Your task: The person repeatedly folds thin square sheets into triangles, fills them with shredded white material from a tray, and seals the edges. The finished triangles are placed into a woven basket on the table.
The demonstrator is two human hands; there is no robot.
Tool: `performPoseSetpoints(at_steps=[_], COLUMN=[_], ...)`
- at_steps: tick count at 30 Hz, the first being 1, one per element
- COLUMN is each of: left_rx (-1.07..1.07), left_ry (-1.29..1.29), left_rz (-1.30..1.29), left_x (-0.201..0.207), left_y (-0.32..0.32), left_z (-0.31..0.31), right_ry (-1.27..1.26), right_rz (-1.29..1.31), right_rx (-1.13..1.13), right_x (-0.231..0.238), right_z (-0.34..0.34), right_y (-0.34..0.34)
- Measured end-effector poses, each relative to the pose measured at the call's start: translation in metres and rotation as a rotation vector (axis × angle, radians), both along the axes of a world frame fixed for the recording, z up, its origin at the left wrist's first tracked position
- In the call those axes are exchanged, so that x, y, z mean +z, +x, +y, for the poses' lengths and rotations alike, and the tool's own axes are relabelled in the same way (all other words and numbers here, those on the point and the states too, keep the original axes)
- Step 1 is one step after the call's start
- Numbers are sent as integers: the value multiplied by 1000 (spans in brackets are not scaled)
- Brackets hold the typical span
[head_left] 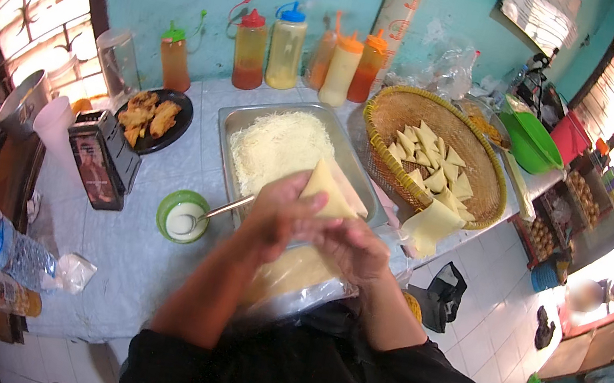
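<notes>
A pale pastry wrapper folded into a triangle (327, 193) stands up between my two hands, above the near side of the metal tray. My left hand (277, 207) grips it from the left. My right hand (354, 246) steadies its lower edge from the right, with the fingers partly hidden. Finely shredded pale filling (279, 142) is heaped in the tray (338, 138). Left of my left wrist, a green bowl (162, 216) holds white paste and a spoon (227, 205). Beneath my hands lies a clear plastic pack of flat wrappers (293, 274).
A round woven basket (497, 171) at the right holds several folded triangles (435, 156); a loose wrapper sheet (431, 224) hangs over its near rim. Sauce bottles (249, 52) line the wall. A black plate of fried food (178, 124), a propped phone (96, 164) and a water bottle (2, 242) stand left.
</notes>
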State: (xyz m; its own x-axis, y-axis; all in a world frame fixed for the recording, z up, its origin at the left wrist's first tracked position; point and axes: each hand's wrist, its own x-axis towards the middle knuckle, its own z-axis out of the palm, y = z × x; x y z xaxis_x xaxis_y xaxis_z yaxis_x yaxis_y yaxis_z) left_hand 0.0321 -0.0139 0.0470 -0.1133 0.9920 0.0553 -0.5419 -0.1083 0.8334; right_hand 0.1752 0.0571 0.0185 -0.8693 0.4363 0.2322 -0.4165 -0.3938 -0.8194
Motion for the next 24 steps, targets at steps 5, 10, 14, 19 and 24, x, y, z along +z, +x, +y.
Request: performPoseSetpoints(at_steps=[5, 10, 14, 19, 24], left_rx=[-6, 33, 62, 62, 112], left_ry=[9, -12, -27, -95, -197], left_rz=[58, 75, 164, -11, -80], left_x=[-2, -4, -17, -22, -20], left_y=[13, 16, 12, 7, 5], left_z=[1, 2, 7, 6, 1], right_ry=[-268, 320, 1608, 1839, 1930], right_rz=[177, -28, -245, -410, -508], right_rx=[-244, -614, -949, -952, -879], right_x=[4, -9, -6, 2, 11], right_z=[0, 2, 20, 9, 2], right_y=[3, 2, 7, 6, 8])
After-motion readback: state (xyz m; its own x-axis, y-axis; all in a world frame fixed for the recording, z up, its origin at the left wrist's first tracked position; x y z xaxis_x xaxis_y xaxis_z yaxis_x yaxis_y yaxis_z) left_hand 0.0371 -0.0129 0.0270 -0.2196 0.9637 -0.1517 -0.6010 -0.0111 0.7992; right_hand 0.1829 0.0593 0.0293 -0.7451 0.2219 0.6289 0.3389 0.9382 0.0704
